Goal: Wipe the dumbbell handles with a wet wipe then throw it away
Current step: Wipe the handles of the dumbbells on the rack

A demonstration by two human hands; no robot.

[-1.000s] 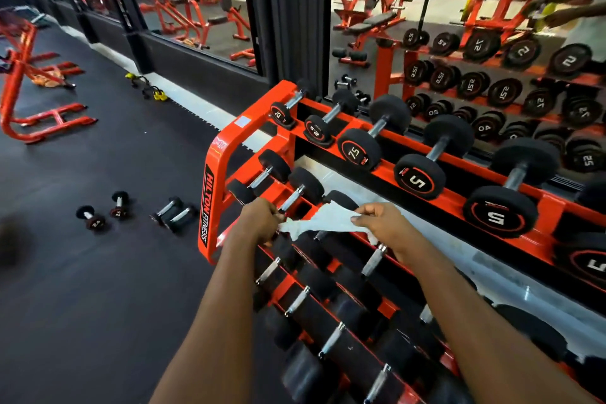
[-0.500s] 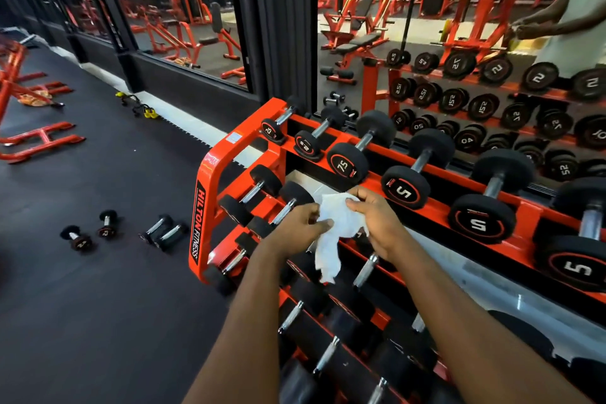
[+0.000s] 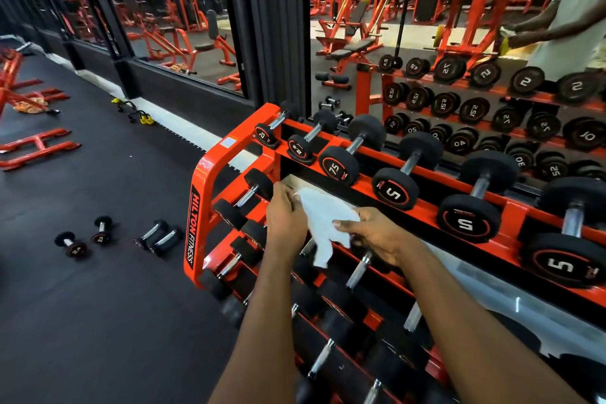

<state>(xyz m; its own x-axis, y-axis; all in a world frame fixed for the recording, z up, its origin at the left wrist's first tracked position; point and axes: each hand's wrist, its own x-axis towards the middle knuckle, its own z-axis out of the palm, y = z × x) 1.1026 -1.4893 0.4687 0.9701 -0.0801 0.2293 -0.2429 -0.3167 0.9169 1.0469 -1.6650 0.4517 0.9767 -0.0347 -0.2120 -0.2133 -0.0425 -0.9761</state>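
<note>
Head view: crumpled white wet wipe [image 3: 324, 223] at frame centre, above orange steel dumbbell rack [image 3: 200, 207]. Left hand [image 3: 285, 220] pinches its upper left edge; right hand [image 3: 377, 234] pinches its right edge. Black rubber-headed dumbbells [image 3: 337, 167] upper right.

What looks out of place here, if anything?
Four small dumbbells lie loose on the floor left of the rack, while the others sit racked. Nothing looks spilled or damaged.
</note>
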